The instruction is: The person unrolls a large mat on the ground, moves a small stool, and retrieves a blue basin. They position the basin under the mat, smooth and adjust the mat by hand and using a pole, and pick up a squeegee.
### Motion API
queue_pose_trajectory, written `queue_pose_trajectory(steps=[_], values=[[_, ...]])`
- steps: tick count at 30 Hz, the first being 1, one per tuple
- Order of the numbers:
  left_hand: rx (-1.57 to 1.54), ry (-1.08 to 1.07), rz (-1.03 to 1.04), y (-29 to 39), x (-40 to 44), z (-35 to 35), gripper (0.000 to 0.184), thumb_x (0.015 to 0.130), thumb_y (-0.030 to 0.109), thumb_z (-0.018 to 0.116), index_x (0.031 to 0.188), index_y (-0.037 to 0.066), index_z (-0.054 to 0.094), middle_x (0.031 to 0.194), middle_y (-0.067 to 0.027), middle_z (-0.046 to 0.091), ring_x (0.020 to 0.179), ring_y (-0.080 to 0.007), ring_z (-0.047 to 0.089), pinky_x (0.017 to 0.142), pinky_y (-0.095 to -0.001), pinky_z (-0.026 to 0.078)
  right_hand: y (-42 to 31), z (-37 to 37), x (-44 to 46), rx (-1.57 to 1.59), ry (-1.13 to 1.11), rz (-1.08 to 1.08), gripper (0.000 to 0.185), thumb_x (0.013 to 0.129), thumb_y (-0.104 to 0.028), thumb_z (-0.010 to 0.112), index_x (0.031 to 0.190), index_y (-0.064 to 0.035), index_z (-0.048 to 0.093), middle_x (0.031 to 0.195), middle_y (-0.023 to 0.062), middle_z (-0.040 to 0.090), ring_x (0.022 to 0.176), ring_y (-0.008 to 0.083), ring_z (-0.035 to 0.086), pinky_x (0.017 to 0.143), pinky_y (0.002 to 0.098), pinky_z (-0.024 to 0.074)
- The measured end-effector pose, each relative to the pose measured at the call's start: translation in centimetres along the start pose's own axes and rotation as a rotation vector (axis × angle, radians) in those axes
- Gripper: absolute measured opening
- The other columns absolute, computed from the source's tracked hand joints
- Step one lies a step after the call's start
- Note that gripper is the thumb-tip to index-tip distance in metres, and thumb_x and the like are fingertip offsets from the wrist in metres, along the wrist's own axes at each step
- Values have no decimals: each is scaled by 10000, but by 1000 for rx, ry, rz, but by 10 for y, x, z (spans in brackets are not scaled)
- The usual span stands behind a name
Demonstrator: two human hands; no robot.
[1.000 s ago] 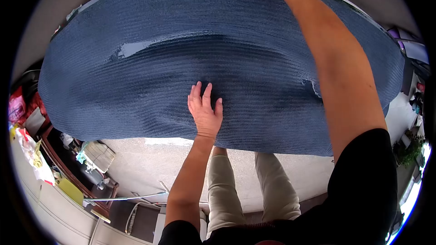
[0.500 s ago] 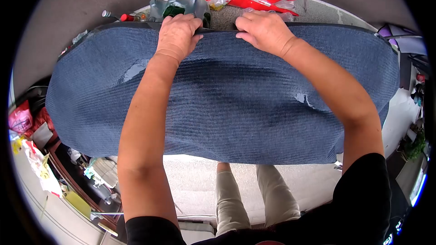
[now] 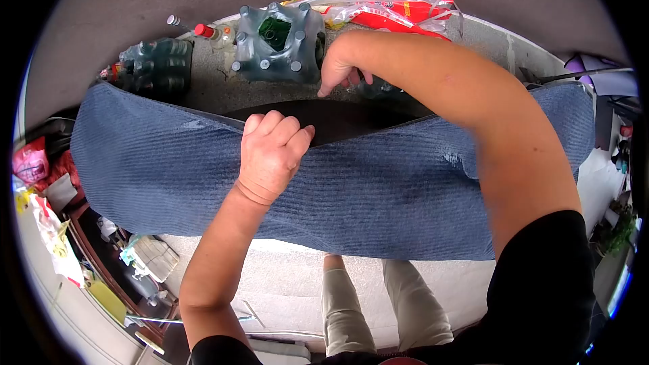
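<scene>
Left hand: clamped on the mat's far edge. Right hand: beyond that edge, fingers bent downward; grip cannot be told. Mat: blue, ribbed, beneath the left hand. Bottle pack, red bag: both beyond the mat.

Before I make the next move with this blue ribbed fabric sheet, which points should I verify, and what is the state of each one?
1. Left hand has its grip on the blue ribbed fabric sheet: ok, fingers curled over the far edge.
2. Right hand clear of contact: cannot tell, its fingertips are partly hidden.
3. Sheet's far edge straight: not ok, it dips near the left hand.
4. Clear plastic-wrapped bottle pack upright: ok, caps upward.
5. Shiny red plastic packaging apart from the sheet: ok.
</scene>
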State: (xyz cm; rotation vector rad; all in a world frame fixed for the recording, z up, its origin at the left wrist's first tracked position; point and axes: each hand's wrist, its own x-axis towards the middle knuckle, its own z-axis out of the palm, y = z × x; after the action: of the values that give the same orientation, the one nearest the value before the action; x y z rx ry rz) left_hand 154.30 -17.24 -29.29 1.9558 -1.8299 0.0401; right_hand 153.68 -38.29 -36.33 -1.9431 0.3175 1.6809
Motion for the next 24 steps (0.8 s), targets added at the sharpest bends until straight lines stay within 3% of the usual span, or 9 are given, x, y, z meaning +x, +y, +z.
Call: queue_pose_trajectory(steps=[4,6,9,11,12,14,20,23,24], values=[[16,44,34,4,-13,-1,140,605,48,703,665,106,591,623,9,470,610,-156,466,588,-291,342,-17,18,44,-20,35,66,560,903,-472,376,1304,-81,411,1258,144,475,1105,272,508,792,409,508],[4,47,61,3,-21,2,147,588,59,690,713,105,628,624,13,480,616,-146,475,602,-280,348,-7,35,96,-59,291,-112,488,928,-392,344,1260,-52,454,1208,166,512,1038,264,554,771,408,506],[-20,105,49,7,-23,2,165,567,78,670,727,106,640,632,18,482,619,-141,475,607,-279,349,40,70,182,-200,458,-283,437,937,-329,323,1185,-26,516,1145,169,549,980,253,578,794,395,484],[13,152,23,7,-25,5,194,534,124,634,727,129,644,662,35,503,656,-130,495,639,-282,349,42,94,169,461,478,-153,393,926,-299,352,1115,-27,564,1100,152,572,974,242,575,835,368,452],[40,204,-31,11,-27,9,193,527,137,630,719,142,644,671,45,512,668,-125,499,659,-286,347,47,95,173,434,458,-156,393,926,-299,352,1115,-27,564,1100,152,572,974,242,575,835,368,452],[79,343,-138,16,-31,21,193,511,157,627,703,164,646,686,62,528,688,-118,503,699,-292,340,53,87,187,1036,12,-89,343,913,-281,409,1108,-73,598,1053,95,621,963,230,597,837,390,460],[75,691,-239,18,-38,59,222,451,199,610,672,188,629,679,73,523,697,-121,503,699,-307,351,34,93,187,687,159,-177,307,890,-302,486,1073,-91,609,1020,64,624,903,174,601,795,355,479],[-13,885,-285,19,-24,78,130,419,161,540,522,142,463,664,48,458,760,-146,474,750,-307,355,27,93,197,662,142,-173,309,889,-307,486,1070,-89,608,1015,65,622,900,175,599,794,353,478],[16,1108,-227,13,-10,90,131,411,171,529,508,128,452,631,42,432,724,-157,461,719,-308,367,25,93,198,654,136,-174,309,889,-309,485,1069,-89,608,1014,65,621,899,175,599,794,353,478]])
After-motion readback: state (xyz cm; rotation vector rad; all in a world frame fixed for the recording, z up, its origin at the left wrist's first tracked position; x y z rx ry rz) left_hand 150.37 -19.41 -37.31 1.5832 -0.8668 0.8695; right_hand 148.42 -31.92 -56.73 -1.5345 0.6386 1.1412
